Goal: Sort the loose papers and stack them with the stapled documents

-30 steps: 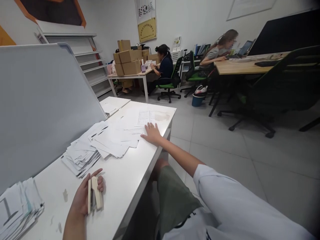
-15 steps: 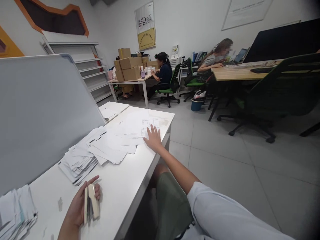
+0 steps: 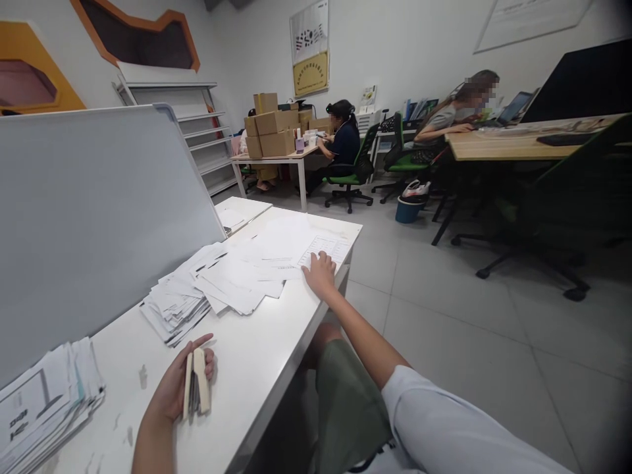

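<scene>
My left hand is wrapped round a cream stapler, its index finger pointing out past the stapler. The stapler is held on edge above the white table, its jaws apart. Farther along, my right hand rests on a printed sheet near the table's right edge. Its fingers are slightly bent and apart, pressing on the paper from above. Left of that sheet are loose white papers, spread over one another. An untidy pile of papers lies between them and my left hand.
Another paper stack sits at the table's near left. A grey-white panel stands along the left side. Beyond are cardboard boxes on a desk, people seated, office chairs and a blue bin.
My view has turned slightly left, so everything appears shifted right. My right hand's fingers have bent more, and the printed sheet beneath them has turned a little. My left hand keeps the stapler.
</scene>
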A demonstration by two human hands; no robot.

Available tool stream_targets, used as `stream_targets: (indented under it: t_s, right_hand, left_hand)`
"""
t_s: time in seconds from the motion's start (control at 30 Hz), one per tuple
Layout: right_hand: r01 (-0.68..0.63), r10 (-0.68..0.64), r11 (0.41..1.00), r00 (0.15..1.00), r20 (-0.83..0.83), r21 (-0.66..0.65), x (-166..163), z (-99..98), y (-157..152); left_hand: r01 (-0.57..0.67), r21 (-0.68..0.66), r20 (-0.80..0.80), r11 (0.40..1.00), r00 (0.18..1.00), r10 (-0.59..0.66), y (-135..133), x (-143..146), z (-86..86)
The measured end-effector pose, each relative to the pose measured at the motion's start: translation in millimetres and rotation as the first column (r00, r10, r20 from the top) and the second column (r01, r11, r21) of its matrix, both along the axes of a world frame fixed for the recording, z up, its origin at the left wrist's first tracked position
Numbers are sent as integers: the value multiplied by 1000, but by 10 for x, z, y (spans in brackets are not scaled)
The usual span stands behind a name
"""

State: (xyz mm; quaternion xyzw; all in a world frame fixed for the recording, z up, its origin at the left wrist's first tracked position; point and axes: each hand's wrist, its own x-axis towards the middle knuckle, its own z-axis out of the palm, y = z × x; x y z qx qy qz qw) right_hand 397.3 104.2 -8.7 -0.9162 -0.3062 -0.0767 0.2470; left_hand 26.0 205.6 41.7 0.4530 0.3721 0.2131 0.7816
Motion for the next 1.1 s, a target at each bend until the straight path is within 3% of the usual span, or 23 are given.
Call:
stream_targets:
  t_s: [0.1, 0.17, 0.33, 0.47, 0.57, 0.63, 0.77, 0.87, 0.93, 0.97, 1.03, 1.1]
  right_hand:
    - [-130, 131, 991, 986, 102, -13, 6, -32, 15]
    - [-169, 173, 984, 982, 78, -46, 12, -41, 33]
    - [2, -13, 995, 994, -108, -99, -14, -6, 53]
    - [-32, 33, 999, 996, -81, 14, -57, 12, -20]
    - [-23, 46, 985, 990, -132, 170, -75, -10, -116]
    - [-83, 132, 938, 983, -125, 335, -99, -32, -187]
    - [-180, 326, 753, 937, -121, 633, -235, -51, -325]
    - [-25, 444, 546, 856, -264, 838, -396, -40, -410]
    - [147, 548, 398, 753, -363, 906, -499, -33, -457]
    - [223, 595, 353, 696, -402, 909, -543, -32, -481]
    - [316, 673, 348, 572, -469, 883, -609, -41, -533]
    - [322, 721, 440, 431, -543, 838, -648, -60, -599]
  left_hand:
    - [12, 8, 0, 1000, 1000, -12, -4, -4, 1]
    - [18, 9, -5, 1000, 1000, -18, -7, -9, 0]
    - [17, 18, -12, 1000, 1000, -17, -10, -10, -4]
    - [27, 26, -14, 999, 1000, -27, -11, -1, -1]
    - [34, 23, -2, 999, 999, -34, -15, -3, 2]
    - [39, 16, 8, 999, 999, -39, -18, -8, 4]
    - [30, -1, 30, 1000, 999, -30, -21, -16, 0]
    - [20, -12, 41, 1000, 999, -20, -24, -14, -10]
    - [12, -10, 46, 1000, 999, -12, -26, -14, -18]
    - [7, -7, 47, 1000, 999, -7, -27, -15, -21]
    - [0, -8, 48, 1000, 999, 0, -33, -20, -26]
    - [-6, -17, 53, 1000, 999, 7, -43, -22, -26]
